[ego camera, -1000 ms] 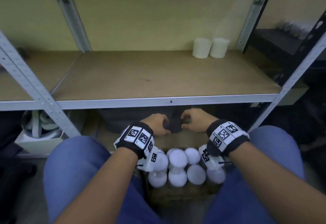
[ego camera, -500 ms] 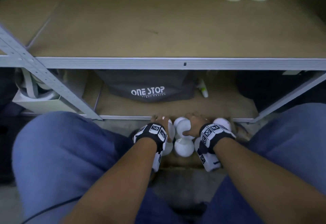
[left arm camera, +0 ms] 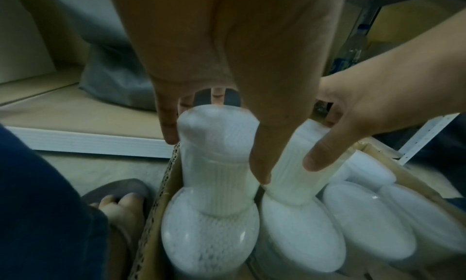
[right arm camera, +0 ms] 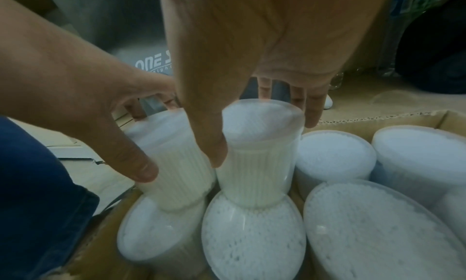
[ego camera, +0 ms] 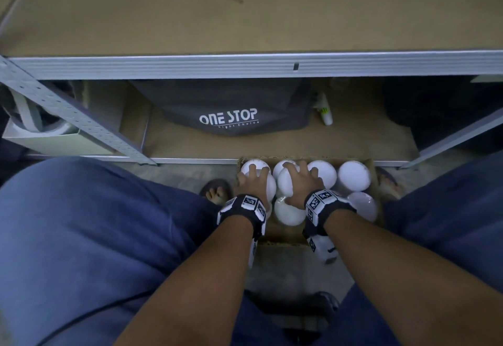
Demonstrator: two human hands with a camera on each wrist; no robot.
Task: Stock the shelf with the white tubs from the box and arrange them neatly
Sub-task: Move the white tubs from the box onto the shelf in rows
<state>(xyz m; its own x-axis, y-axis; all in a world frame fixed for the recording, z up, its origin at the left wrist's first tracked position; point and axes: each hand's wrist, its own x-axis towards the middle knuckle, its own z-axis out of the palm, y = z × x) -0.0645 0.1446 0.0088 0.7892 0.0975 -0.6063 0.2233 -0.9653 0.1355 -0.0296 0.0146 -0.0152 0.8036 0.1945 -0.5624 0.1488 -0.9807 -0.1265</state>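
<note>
A cardboard box (ego camera: 283, 235) on the floor between my knees holds several white tubs with clear lids. My left hand (ego camera: 254, 179) grips one upright tub (left arm camera: 216, 154) from above, fingers and thumb curled round its top. My right hand (ego camera: 299, 179) grips the neighbouring tub (right arm camera: 257, 154) the same way. Both held tubs stand higher than the lids of the tubs around them, and their sides almost touch. More tubs (ego camera: 353, 175) fill the right side of the box. The brown shelf board (ego camera: 245, 18) lies above, bare in this view.
A grey metal rail (ego camera: 245, 65) edges the shelf. Below it a dark "ONE STOP" bag (ego camera: 228, 108) and a small white bottle (ego camera: 325, 112) sit on the lower board. A slanted perforated post (ego camera: 68, 119) stands left. A sandalled foot (ego camera: 216, 191) is beside the box.
The view has tipped down, and the two tubs at the back of the shelf have left it. Both hands dropped from under the shelf edge into the box and closed round two tubs.
</note>
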